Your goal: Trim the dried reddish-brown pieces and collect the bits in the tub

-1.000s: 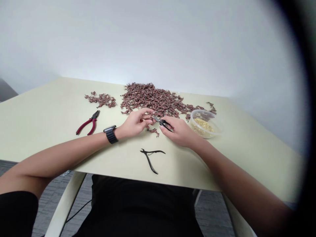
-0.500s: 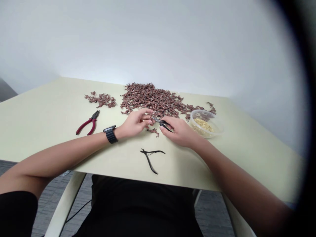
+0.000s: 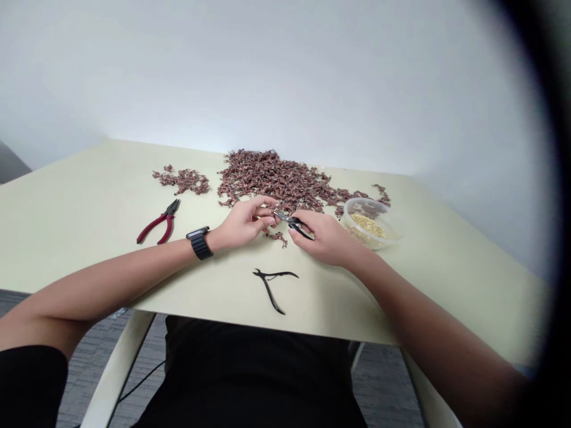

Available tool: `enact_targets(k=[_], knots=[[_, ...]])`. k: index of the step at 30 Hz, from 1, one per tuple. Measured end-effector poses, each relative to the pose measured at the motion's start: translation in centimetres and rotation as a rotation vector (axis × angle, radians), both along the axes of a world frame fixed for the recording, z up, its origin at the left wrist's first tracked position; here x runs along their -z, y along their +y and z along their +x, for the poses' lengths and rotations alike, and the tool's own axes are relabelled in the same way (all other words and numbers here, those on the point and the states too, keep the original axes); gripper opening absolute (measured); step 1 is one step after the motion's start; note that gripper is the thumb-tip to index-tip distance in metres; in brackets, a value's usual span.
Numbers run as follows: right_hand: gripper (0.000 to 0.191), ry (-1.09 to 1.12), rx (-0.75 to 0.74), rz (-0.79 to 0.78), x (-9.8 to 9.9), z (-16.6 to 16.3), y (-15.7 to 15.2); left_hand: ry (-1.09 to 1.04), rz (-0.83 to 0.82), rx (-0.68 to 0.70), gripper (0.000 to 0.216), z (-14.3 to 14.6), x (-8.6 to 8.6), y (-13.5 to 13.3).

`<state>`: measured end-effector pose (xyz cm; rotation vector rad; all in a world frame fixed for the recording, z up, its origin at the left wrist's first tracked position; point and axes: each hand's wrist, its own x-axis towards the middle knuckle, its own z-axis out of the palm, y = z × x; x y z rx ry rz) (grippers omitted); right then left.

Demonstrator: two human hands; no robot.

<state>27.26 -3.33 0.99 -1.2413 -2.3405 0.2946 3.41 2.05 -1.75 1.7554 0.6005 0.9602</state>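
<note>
My right hand [image 3: 323,236] is closed round the dark handles of small pliers [image 3: 294,222], whose metal jaws point left to the fingertips of my left hand [image 3: 247,222]. Those left fingers are pinched on something small at the jaws; it is mostly hidden, and I cannot make out its kind. Just beyond both hands lies a large heap of small reddish-brown figure-like pieces [image 3: 272,175]. One or more similar brown pieces [image 3: 279,239] rest on the table right below the pliers' jaws.
On the pale table [image 3: 200,291] lie red-handled pliers [image 3: 160,223] at left and black nippers [image 3: 272,288] near the front edge. A smaller brown pile [image 3: 182,181] sits back left. By my right wrist stands a clear plastic tub [image 3: 388,238] holding small gold-coloured bits [image 3: 368,224].
</note>
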Motion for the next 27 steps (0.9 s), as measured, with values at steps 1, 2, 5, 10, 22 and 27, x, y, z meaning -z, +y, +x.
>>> enact_targets(k=[1,2,5,10,22,27], knots=[[0.021,0.003,0.007,-0.018,-0.1,0.0,0.0,0.004,0.012,-0.007,0.037,0.0,0.0,0.0],[0.023,0.006,0.014,-0.047,-0.1,0.0,-0.1,0.01,0.029,-0.015,0.037,0.0,0.0,0.0],[0.026,0.042,0.021,-0.162,-0.3,0.1,-0.1,0.043,0.101,-0.038,0.041,-0.2,-0.1,0.0],[0.029,0.193,-0.065,-0.317,-0.9,0.3,0.0,0.112,0.278,-0.08,0.043,-0.6,0.0,0.2],[0.033,0.053,0.162,-0.266,-0.6,0.5,0.3,0.51,0.525,-0.214,0.041,-1.1,-1.1,1.0],[0.036,-0.285,0.397,-0.205,1.3,0.5,0.7,1.03,0.669,-0.501,0.032,-5.1,-3.2,6.0]])
